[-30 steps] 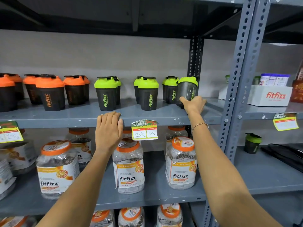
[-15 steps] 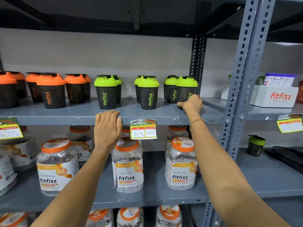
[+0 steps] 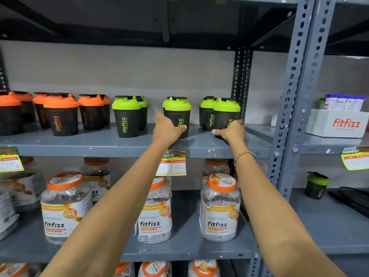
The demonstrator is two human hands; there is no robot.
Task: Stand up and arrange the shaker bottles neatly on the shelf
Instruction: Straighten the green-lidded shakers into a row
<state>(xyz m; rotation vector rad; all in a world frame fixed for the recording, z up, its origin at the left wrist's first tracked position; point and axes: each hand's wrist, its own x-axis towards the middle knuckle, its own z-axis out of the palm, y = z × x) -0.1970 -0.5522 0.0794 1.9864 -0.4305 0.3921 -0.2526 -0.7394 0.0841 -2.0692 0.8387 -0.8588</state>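
Upper shelf (image 3: 99, 143), left portion: the orange-lidded shakers (image 3: 61, 114) stand upright in loose pairs, front and back, none lying down. The front one sits nearer the shelf's front edge than its neighbours.

Centre-left: a green-lidded shaker (image 3: 126, 116) stands upright near the front edge, logo outward, with a second one close behind it.

Centre: the left hand (image 3: 166, 129) is on the lower body of the middle green shaker (image 3: 177, 110). Its fingers are wrapped round the left side, with the thumb laid across the front over the logo. The shaker is upright and appears to rest on the shelf.

Right end, just beside the rear upright post: the right hand (image 3: 231, 131) holds the base of the front right-end green shaker (image 3: 226, 112), fingers curled about its foot, thumb pointing left along the shelf. The far-side fingers are hidden. Two more green shakers stand just behind and to its left.

Assessment: the step in hand is spacing and squaring, not righting; every shaker on this shelf is upright. Gaps between the green groups are uneven. The next move likely calls for sliding both held shakers into line with the centre-left one, logos forward, without knocking those behind.

Lower right shelf: one stray green shaker (image 3: 317, 185) stands alone, apparently yet to be collected.
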